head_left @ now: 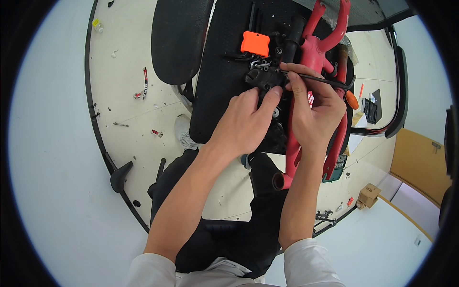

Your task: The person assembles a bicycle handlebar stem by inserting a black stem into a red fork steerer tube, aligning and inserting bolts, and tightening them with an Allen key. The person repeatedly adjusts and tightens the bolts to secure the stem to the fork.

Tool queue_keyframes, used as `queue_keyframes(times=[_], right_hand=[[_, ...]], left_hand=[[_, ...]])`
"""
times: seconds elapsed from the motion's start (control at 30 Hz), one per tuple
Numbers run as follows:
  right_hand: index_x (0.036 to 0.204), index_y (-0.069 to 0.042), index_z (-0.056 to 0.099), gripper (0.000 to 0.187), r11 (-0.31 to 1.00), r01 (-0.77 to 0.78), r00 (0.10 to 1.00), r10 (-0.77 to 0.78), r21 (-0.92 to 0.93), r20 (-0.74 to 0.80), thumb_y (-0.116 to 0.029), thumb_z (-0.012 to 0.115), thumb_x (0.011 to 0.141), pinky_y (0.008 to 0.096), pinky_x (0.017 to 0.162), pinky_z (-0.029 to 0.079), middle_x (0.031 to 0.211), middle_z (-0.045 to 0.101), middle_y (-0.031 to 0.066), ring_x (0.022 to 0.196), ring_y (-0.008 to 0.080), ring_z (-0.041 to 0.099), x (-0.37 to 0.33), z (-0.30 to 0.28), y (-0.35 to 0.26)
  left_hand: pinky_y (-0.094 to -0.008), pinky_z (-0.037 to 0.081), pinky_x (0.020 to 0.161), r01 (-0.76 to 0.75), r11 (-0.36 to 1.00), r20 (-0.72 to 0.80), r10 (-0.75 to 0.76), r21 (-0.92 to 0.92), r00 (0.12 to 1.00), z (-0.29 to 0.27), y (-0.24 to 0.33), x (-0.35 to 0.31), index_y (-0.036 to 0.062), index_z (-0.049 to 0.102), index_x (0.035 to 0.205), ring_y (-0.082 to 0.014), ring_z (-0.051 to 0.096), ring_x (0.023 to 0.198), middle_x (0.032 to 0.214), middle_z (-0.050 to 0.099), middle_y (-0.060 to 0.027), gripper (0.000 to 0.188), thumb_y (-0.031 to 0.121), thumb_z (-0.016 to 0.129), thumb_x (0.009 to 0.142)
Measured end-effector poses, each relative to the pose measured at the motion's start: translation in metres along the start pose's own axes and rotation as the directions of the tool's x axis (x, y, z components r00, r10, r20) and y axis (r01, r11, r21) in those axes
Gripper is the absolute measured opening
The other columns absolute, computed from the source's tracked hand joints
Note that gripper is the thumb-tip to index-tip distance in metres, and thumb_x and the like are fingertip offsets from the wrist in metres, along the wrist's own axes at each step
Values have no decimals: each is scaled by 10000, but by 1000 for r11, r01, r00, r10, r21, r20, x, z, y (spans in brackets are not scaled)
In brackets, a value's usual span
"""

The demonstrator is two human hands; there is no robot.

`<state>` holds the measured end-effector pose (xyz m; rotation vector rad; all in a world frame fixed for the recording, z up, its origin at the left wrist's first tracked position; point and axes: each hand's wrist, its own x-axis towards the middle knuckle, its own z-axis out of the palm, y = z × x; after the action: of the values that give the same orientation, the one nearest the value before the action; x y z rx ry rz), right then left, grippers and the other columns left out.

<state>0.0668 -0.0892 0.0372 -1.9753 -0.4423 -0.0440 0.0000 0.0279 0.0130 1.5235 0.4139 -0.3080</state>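
Note:
A black metal bicycle part (pixel 262 78), its exact kind unclear, lies on the black seat and is gripped by my left hand (pixel 248 117), thumb on its near side. My right hand (pixel 315 107) pinches a long black L-shaped hex key (pixel 315 78). Its tip meets the right side of the black part; whether it sits in a bolt is too small to tell. The bent end points right, above an orange oval piece (pixel 352 100). Under and beside my right hand lies a red bicycle frame (pixel 313 53).
An orange hex key holder (pixel 255 44) lies behind the black part, with black keys near it. A black chair seat (pixel 179 38) stands at left. Small parts, a saddle (pixel 121 177) and a cardboard box (pixel 369 195) are on the floor.

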Motion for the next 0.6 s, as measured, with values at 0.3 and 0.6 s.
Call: queue_keyframes(times=[0.3,0.6], right_hand=[[1040,56,720,161,988,157,983,-156,1,-95,19,695,885,200,692,504,876,750,58,722,75,655,1,10,9],[968,41,754,132,993,-26,985,45,112,-167,-3,762,844,178,631,473,821,746,51,684,40,625,-2,8,1]], left_hand=[[-453,479,673,-219,970,-25,223,104,975,2,-11,1,31,598,1209,-391,630,791,908,639,-206,329,237,411,1034],[-448,464,662,-49,997,-49,46,-66,998,1,-1,-2,-31,615,1083,-387,622,735,778,626,-211,385,311,444,1037]])
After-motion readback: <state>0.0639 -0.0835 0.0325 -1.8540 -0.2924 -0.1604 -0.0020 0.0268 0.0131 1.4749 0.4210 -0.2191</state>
